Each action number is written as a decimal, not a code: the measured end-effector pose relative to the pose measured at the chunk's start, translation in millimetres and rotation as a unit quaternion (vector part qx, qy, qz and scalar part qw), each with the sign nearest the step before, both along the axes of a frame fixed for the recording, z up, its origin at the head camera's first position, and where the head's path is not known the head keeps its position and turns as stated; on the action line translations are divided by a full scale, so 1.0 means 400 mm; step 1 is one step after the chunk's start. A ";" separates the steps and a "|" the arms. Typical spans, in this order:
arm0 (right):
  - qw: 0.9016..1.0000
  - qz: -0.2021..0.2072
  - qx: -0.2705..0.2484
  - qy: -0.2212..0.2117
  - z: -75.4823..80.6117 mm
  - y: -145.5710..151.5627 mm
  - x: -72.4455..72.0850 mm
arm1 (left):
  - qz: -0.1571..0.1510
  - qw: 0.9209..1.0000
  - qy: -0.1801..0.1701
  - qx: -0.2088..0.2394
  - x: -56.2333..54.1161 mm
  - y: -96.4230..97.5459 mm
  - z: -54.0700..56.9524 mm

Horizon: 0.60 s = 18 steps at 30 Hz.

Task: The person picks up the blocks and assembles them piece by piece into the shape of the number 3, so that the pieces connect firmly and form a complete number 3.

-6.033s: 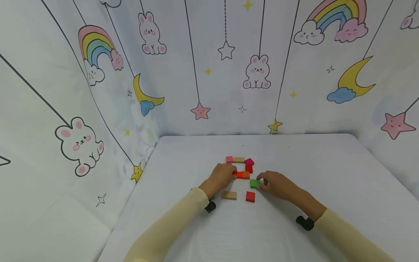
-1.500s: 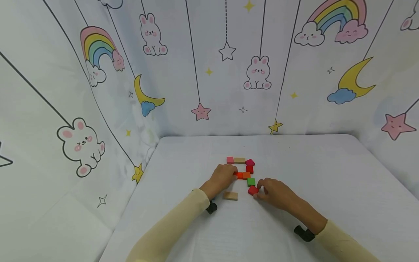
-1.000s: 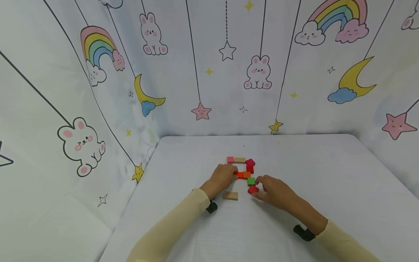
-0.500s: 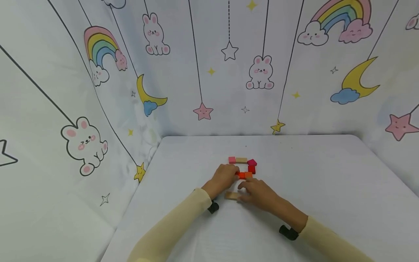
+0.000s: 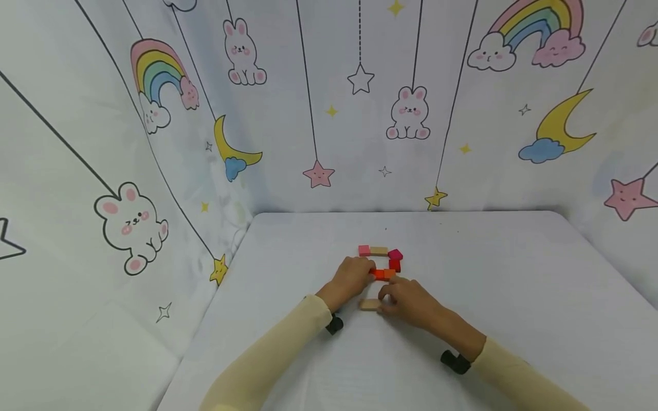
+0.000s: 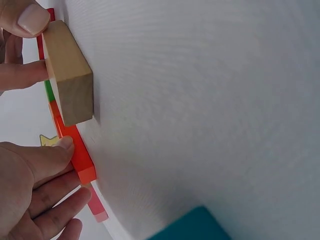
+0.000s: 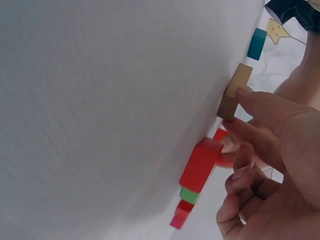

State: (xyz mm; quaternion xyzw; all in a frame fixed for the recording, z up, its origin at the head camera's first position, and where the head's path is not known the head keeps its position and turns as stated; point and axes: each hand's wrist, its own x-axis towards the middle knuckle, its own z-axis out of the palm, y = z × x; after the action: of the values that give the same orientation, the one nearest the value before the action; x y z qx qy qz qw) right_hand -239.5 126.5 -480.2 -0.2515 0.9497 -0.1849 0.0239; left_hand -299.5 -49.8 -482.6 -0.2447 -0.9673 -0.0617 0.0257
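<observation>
My left hand (image 5: 350, 278) pinches a red-orange block (image 6: 81, 157) between thumb and forefinger; an orange block (image 5: 389, 274) lies at its right end. Just in front, my right hand (image 5: 411, 299) pinches the right end of a plain wooden block (image 5: 369, 305) lying on the table. In the head view this hand covers a red block (image 7: 200, 162) and a green block (image 7: 189, 194), which show in the right wrist view, the red one nearer. Behind my left hand's block, a smaller red block (image 5: 394, 265) leads up to a crimson pentagonal block (image 5: 395, 254).
A pink block (image 5: 364, 250) and a second wooden block (image 5: 379, 251) form the back row on the white table (image 5: 488, 285). One teal block (image 7: 257, 44) lies near my left wrist, hidden in the head view. A patterned cloth (image 5: 288, 114) hangs behind.
My right hand has brought the green block against the orange one and the red block below it, then shifted left and slid the wooden block slightly right. My left hand has stayed put.
</observation>
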 end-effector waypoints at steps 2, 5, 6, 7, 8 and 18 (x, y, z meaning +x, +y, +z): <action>1.000 0.001 -0.002 0.002 0.000 0.008 -0.004 | 0.002 1.000 0.000 0.000 0.000 0.000 0.000; 1.000 0.002 0.000 0.003 -0.002 0.017 -0.010 | 0.004 1.000 -0.001 0.000 0.001 0.000 0.000; 1.000 0.001 0.003 0.004 -0.003 0.019 -0.012 | 0.005 1.000 -0.002 0.000 0.001 0.000 0.001; 1.000 0.000 0.004 0.004 -0.004 0.022 -0.013 | 0.006 1.000 -0.003 0.001 0.001 0.000 0.001; 1.000 0.000 0.006 0.005 -0.005 0.024 -0.014 | 0.006 1.000 -0.004 0.000 0.001 0.000 0.002; 1.000 0.002 0.011 0.017 -0.006 0.039 -0.014 | 0.002 1.000 -0.004 0.004 0.004 -0.001 0.001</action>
State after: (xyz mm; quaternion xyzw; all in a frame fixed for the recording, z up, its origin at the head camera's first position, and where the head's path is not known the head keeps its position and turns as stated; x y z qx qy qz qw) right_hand -245.0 142.3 -482.6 -0.2563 0.9515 -0.1700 0.0110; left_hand -298.1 -50.1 -482.3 -0.2421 -0.9677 -0.0664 0.0231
